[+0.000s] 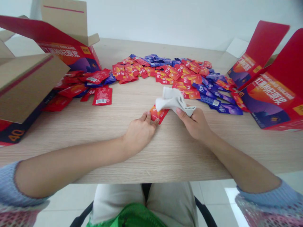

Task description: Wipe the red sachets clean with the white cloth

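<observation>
A red and orange sachet (163, 115) lies on the table in front of me, partly covered by a folded white cloth (174, 100). The fingers of my left hand (141, 130) are closed at the sachet's left and lower edge. My right hand (195, 123) grips the cloth between thumb and fingers, and the cloth's far part rests over the sachet's top. Just beyond the cloth lies a wide pile of red sachets (168, 74), mixed with purple sachets (210, 94) on its right.
Open red cartons (71, 55) stand at the left, one with raised cardboard flaps (30, 85) near me. More open cartons (272, 97) stand at the right. Another heap of sachets (73, 90) lies by the left cartons. The table's front edge (146, 181) runs above my lap.
</observation>
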Available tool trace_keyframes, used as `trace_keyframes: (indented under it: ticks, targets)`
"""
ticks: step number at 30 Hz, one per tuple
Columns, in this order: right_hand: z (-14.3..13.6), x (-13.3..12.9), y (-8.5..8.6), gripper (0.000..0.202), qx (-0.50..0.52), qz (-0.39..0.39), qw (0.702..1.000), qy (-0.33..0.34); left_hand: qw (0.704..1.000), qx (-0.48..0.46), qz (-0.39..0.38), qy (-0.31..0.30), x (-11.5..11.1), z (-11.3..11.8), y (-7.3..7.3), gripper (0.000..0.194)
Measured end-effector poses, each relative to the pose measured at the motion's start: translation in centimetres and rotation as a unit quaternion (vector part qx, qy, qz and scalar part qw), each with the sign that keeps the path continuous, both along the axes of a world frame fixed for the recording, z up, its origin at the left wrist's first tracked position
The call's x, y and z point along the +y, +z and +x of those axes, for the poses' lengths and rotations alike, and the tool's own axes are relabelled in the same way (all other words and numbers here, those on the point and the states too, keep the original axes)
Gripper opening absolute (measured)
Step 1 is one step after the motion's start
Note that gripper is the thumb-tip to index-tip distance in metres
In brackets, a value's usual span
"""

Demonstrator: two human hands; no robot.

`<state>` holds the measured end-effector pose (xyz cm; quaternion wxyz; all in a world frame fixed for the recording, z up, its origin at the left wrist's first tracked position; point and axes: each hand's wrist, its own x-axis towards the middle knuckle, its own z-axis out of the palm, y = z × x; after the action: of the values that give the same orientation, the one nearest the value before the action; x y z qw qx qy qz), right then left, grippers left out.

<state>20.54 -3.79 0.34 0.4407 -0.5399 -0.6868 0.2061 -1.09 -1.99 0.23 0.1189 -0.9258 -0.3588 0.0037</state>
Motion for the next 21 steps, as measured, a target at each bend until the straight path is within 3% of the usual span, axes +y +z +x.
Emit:
trace_keyframes:
  ticks: [7,9,12,14,21]
  targets:
    - [-1.9,-1.6,0.5,0.029,-0.050,0.004,0.999,-0.010,0.999,-0.013,-0.042,-0.021,0.7,-0.3,0.3,0.028]
    - [-2.7,-1.8,0.2,0.028,-0.105,-0.002,0.993,0.045,0.998,-0.014,-0.057,-0.016,0.9,-0.4,0.2,0.026]
    - [-3.8,-1.8,-0.7,0.051,-0.197,0.005,0.970,0.139,0.997,-0.022,-0.079,0.001,1.1,-0.4,0.1,0.025]
    - [-3.8,-1.2,-1.3,0.060,-0.245,0.019,0.955,0.163,0.996,-0.035,-0.079,0.000,1.1,-0.4,0.1,0.026]
    - [-0.5,2.5,-2.0,0.067,-0.318,0.052,0.917,0.233,0.999,-0.006,-0.024,-0.029,0.1,-0.2,0.4,0.028]
